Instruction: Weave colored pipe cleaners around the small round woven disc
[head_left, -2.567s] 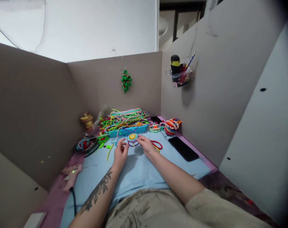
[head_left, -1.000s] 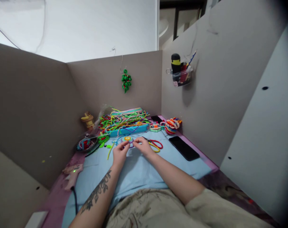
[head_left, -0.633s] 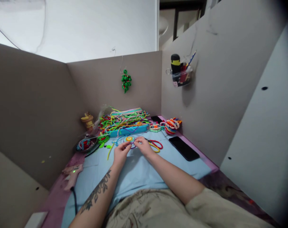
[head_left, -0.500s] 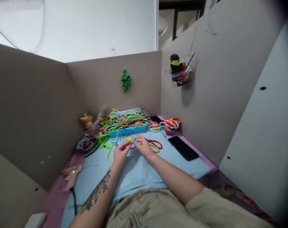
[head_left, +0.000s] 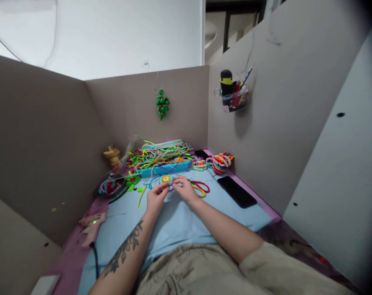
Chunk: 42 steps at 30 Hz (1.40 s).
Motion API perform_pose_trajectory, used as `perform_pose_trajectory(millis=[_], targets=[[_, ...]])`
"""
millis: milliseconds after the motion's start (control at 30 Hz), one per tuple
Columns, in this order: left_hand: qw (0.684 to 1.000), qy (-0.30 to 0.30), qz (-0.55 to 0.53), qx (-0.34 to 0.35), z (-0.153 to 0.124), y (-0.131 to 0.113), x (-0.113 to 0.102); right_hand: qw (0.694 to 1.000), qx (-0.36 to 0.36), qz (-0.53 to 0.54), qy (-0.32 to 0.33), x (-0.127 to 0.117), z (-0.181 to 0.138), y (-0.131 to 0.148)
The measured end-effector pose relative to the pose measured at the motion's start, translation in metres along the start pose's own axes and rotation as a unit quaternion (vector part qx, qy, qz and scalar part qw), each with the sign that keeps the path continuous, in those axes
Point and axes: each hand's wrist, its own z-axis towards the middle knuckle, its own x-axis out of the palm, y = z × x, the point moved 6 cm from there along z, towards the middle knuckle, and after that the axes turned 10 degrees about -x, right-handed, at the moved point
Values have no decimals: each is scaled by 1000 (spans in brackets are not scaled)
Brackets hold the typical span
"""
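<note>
A small round coiled piece (head_left: 166, 179), apparently of pipe cleaners, shows a pale centre with rings of yellow, orange, teal and purple. My left hand (head_left: 157, 199) pinches its near edge, fingers closed. From the other side, my right hand (head_left: 185, 191) has its fingertips closed on the purple outer edge, close to the left fingertips. My fingers hide part of that edge. Just right of my right hand lie scissors (head_left: 206, 187) with red and yellow handles, their blades partly covered. Blue and yellow pipe cleaners (head_left: 142, 196) lie left of the coil.
Behind the hands, a blue tray (head_left: 167, 168) holds a heap of coloured pipe cleaners (head_left: 161, 155). A phone (head_left: 237, 191) lies right, and finished colourful figures (head_left: 221, 162) sit behind it. A glue gun (head_left: 95, 229) with a green light and a dark bowl (head_left: 112, 186) are left. Grey partitions surround the table.
The coiled piece has tilted slightly, so more of its face shows, and it sits a touch further left. Both hands stay nearly where they were.
</note>
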Motion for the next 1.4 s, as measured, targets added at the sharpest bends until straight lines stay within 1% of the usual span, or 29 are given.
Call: perform_pose_trajectory(millis=[267, 567, 833, 1233, 1400], targets=[[1000, -7, -7, 1, 2, 4, -2, 1000, -18, -18, 7, 3, -2, 9], [1000, 1, 16, 13, -2, 0, 1, 1000, -16, -18, -1, 0, -1, 5], [999, -29, 22, 25, -1, -2, -4, 1000, -14, -3, 8, 4, -2, 5], [999, -15, 43, 30, -7, -8, 0, 1000, -11, -24, -10, 1, -2, 2], [999, -15, 26, 26, -6, -6, 1, 1000, -9, -20, -18, 1, -2, 3]])
